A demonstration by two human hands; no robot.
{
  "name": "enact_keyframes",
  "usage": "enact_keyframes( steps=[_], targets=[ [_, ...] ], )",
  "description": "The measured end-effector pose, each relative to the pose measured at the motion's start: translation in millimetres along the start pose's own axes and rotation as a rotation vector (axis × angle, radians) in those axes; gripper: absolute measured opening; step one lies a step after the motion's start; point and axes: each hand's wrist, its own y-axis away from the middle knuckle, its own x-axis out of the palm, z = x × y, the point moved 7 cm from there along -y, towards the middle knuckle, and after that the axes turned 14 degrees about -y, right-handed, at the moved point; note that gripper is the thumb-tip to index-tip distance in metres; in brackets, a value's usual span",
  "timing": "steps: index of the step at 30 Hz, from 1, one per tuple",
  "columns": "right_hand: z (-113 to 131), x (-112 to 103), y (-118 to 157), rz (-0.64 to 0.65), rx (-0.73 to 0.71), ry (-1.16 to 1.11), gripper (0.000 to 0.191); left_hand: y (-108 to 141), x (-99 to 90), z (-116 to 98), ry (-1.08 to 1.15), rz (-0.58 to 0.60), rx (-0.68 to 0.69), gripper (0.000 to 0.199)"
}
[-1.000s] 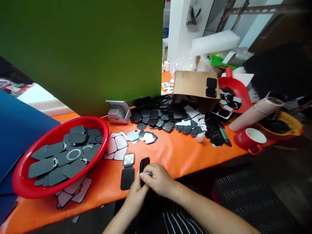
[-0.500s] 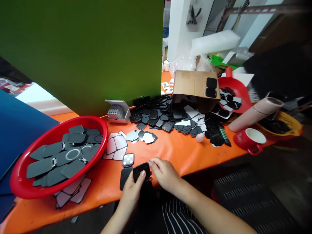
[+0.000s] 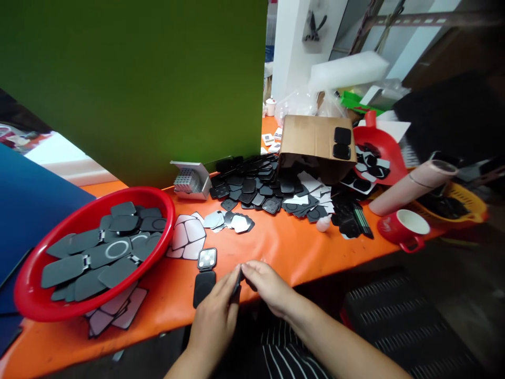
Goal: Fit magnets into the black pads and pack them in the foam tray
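My left hand [image 3: 216, 313] is closed around a black square panel [image 3: 238, 282], now tilted so that mostly its thin edge shows. The fingers of my right hand [image 3: 267, 284] are pinched at the panel's top edge; any small thing between them is hidden. Just left of my hands, an unfolded hinged piece [image 3: 204, 288] lies on the orange table cover [image 3: 272, 245]. Its upper square shows pale round spots inside a black frame, and its lower panel is plain black.
A red basin [image 3: 29, 287] with dark hinged panels stands left. Black squares [image 3: 248, 187] lie heaped before a cardboard box [image 3: 311, 134]. Pale cut sheets [image 3: 187, 237], a small bottle [image 3: 323, 223], a red mug [image 3: 402, 229] and a pink flask [image 3: 414, 184] are also on the table.
My left hand has turned the black panel from face-up to nearly edge-on, and the back of that hand now faces up. My right hand stays close to its corner.
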Motion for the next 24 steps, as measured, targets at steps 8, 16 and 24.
enact_keyframes(
  steps=[8,16,24],
  targets=[
    [-12,3,-11,-0.032,0.089,-0.481,0.029,-18,3.4,14,0.442,-0.007,-0.308,0.034],
    [34,25,4,0.017,-0.305,0.799,0.023,-19,-2.0,12,0.229,0.062,-0.326,0.040],
    [37,35,5,-0.005,-0.330,0.954,0.020,-15,1.3,6,-0.097,0.135,-0.145,0.043]
  ],
)
